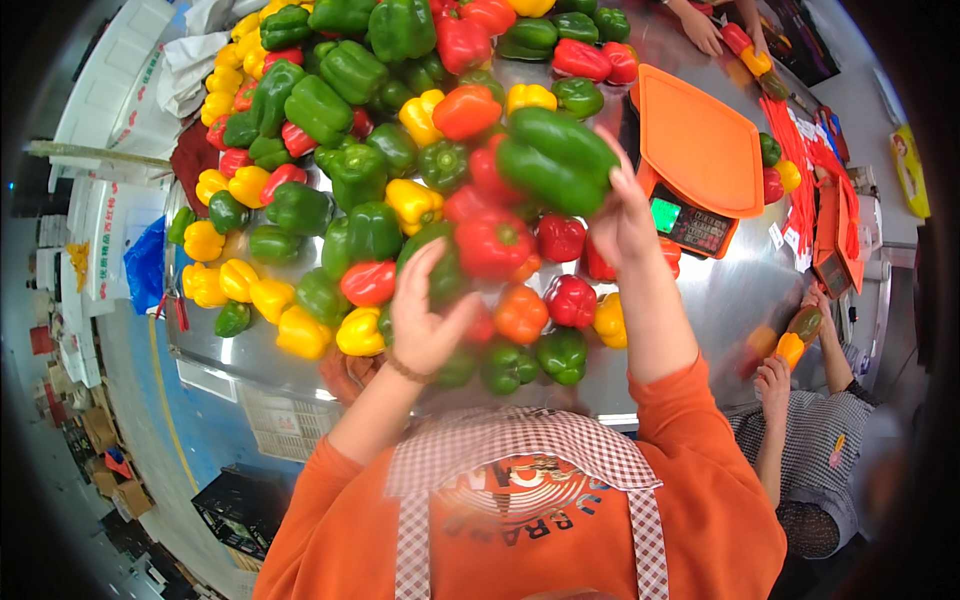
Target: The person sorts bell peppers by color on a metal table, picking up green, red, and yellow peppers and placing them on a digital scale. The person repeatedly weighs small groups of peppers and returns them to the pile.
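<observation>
A large green bell pepper is lifted over the pile, with the fingers and thumb of my right hand shut on its right end. Lower left, my left hand has thumb and fingers apart against a dark green bell pepper; whether it grips that pepper cannot be told. A blurred red bell pepper lies between my hands. Under and around them, an orange bell pepper, a dark red one and several green and yellow ones rest on the metal table.
An orange weighing scale with a lit display stands to the right. Beyond it lie red straps with tags. One co-worker's hands hold peppers at right; another person's hands hold peppers at top right. White cartons stand left.
</observation>
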Available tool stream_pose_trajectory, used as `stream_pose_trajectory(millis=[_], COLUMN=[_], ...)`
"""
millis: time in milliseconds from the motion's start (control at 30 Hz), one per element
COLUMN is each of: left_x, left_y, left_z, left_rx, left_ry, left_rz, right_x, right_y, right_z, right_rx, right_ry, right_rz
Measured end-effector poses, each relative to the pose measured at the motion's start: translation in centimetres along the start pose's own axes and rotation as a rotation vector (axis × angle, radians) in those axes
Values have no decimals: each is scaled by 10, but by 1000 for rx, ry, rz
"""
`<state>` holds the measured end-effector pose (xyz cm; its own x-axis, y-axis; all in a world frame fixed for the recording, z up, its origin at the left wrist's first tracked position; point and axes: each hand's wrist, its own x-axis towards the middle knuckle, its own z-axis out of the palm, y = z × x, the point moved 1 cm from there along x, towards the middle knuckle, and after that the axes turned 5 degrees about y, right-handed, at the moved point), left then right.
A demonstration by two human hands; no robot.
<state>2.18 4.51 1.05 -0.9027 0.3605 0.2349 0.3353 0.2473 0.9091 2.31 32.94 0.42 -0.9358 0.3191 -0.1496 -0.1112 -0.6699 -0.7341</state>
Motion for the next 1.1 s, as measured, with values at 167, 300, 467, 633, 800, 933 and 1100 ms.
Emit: stream_pose_trajectory(millis=[167,300,467,633,800,933,1100], left_x=[21,20,6,-5,0,12,8], left_y=[31,44,49,46,44,34,12], left_z=[53,54,44,55,53,34,3], left_rx=[-910,-889,-327,163,188,293,348], left_ry=[-157,-169,-269,-201,-172,-112,-53], left_rz=[-142,-238,-51,265,305,265,232], right_x=[-84,-105,-117,-133,-106,-25,42], right_y=[26,26,-5,-3,-41,-110,-154], right_z=[20,18,16,23,-21,-88,-160], right_rx=[300,-19,-520,-1151,-1054,-998,-1456], right_ry=[-141,-81,-135,-192,124,547,859], right_rz=[328,250,-56,-368,-476,-751,-881])
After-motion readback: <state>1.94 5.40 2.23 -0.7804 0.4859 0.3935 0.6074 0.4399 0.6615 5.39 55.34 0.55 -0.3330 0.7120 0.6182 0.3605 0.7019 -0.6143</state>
